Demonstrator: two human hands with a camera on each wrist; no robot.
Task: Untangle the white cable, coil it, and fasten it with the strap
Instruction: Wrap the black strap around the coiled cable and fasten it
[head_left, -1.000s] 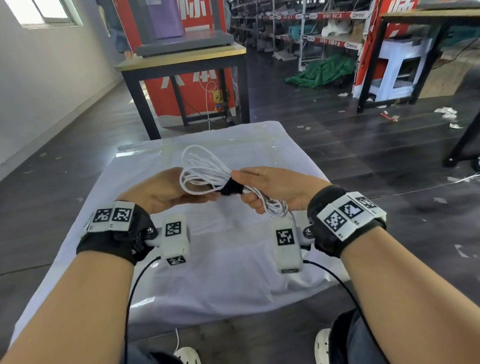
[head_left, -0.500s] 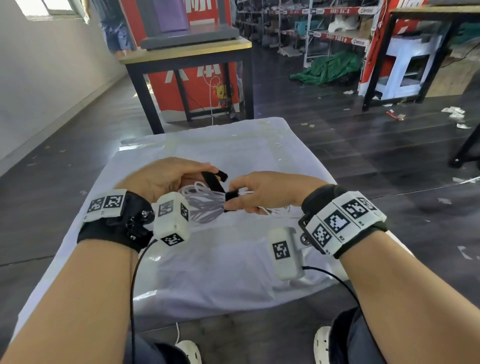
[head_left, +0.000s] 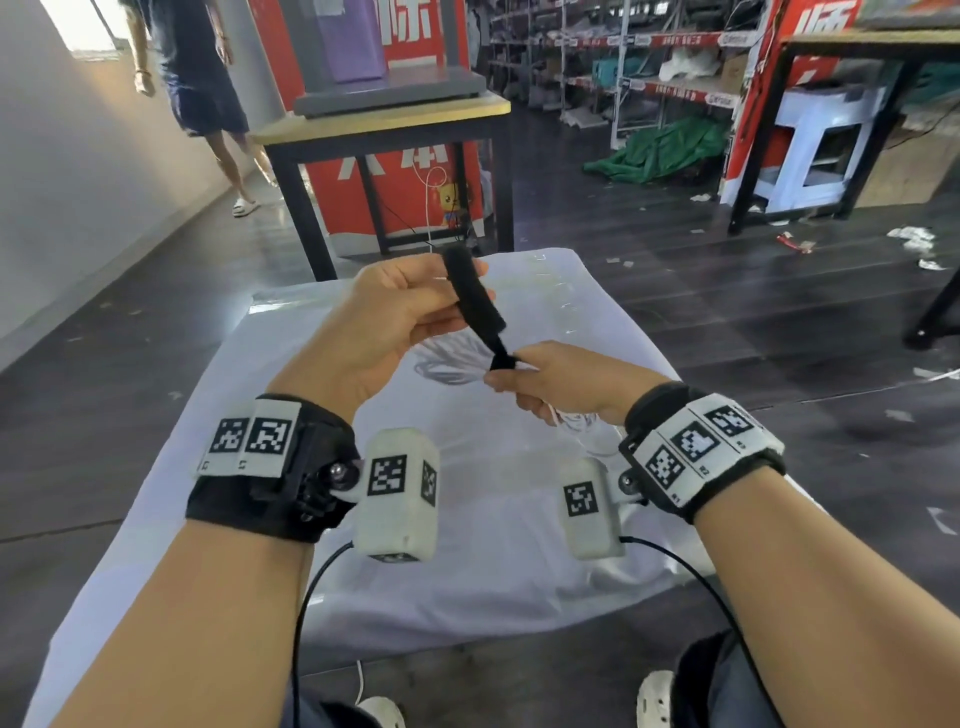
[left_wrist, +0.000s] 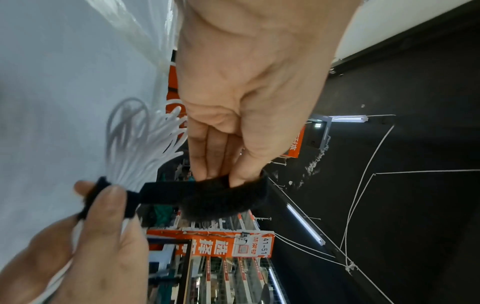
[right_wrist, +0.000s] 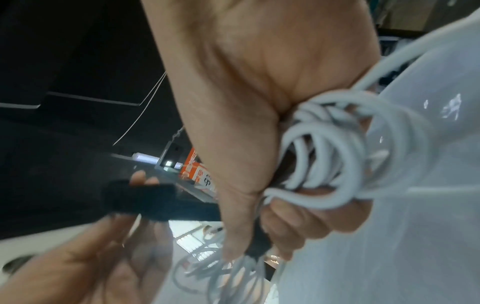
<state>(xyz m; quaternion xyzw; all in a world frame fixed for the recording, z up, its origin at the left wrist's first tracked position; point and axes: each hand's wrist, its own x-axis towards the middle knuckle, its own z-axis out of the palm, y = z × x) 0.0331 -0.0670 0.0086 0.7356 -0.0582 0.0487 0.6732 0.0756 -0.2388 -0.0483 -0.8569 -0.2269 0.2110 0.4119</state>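
The white cable (right_wrist: 324, 148) is gathered in a coil, and my right hand (head_left: 550, 376) grips it at the waist, where the black strap (head_left: 475, 301) goes round the bundle. Loops fan out to the left of that grip (left_wrist: 148, 142) and hang behind my right palm. My left hand (head_left: 395, 312) pinches the strap's fuzzy free end (left_wrist: 223, 197) between thumb and fingers and holds it stretched up and away from the coil. In the head view most of the coil is hidden behind my hands; its shadow lies on the cloth.
A white cloth under clear plastic (head_left: 467, 545) covers the low table below my hands. Behind it stands a black-legged table (head_left: 384, 119) with a red panel. A person (head_left: 197, 78) walks at the far left. Shelves and litter lie further back.
My left hand has pulled the strap's free end up and out, so the strap is now stretched straight. Both hands have risen slightly. The person at the back has stepped closer.
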